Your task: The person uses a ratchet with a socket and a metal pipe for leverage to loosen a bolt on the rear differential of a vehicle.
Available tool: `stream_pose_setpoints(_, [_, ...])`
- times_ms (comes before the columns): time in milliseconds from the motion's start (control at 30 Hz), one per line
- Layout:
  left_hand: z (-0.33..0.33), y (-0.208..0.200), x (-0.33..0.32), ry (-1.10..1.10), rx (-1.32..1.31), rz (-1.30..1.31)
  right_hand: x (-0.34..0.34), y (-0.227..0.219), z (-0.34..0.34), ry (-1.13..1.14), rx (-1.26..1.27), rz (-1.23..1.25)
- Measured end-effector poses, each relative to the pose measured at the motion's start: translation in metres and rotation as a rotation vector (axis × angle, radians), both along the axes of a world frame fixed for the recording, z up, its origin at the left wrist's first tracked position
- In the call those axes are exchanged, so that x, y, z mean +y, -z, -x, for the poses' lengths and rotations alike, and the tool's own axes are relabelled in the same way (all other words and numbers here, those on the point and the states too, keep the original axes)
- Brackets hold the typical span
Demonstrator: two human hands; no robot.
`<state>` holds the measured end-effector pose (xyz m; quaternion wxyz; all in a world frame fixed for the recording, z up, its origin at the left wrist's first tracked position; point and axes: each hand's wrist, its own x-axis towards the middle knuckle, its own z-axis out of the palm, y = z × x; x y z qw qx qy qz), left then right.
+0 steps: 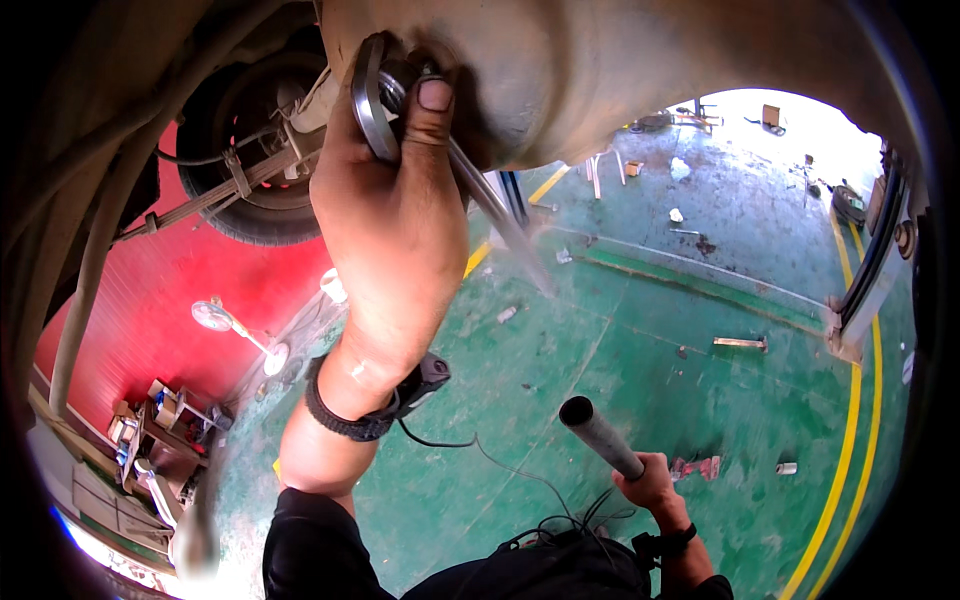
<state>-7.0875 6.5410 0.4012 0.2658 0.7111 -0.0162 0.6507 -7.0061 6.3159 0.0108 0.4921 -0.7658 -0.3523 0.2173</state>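
Note:
Raised to the rusty brown underside (590,60) of a vehicle, my left hand (390,205) is closed on a steel wrench (368,105) with a shiny curved head. Its thumb presses beside a dark fitting, while most fingers are hidden behind the head. A long metal bar (495,205) slants down to the right from behind the thumb; whether it joins the wrench cannot be seen. Lower right, my right hand (652,482) grips a grey hollow metal pipe (605,440), its open end pointing up and left.
A tyre (270,225) and axle parts hang at upper left. Below are a red wall (130,290), a standing fan (243,333) and a cluttered shelf (160,440). A red tool (697,467) lies on the green floor (480,400). A lift post (865,280) rises at right. Cables trail near my body.

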Motion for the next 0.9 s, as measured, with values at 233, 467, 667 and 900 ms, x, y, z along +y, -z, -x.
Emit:
stream_pose_setpoints(233, [-0.007,0.001,-0.006,-0.071,-0.054,0.045,-0.006,-0.006,-0.007,0.01,0.004,-0.002])
stream_pose_setpoints(467, [0.014,-0.013,0.013,-0.428,0.156,-0.342,-0.012,0.003,-0.007,0.068,0.094,0.018])
stream_pose_setpoints(667, [0.018,-0.021,0.026,-0.537,0.158,-0.668,-0.003,0.014,-0.005,0.063,0.118,-0.019])
stream_pose_setpoints(900, [0.035,-0.035,0.015,-0.567,0.391,-0.85,0.0,0.03,-0.002,0.076,0.132,-0.096])
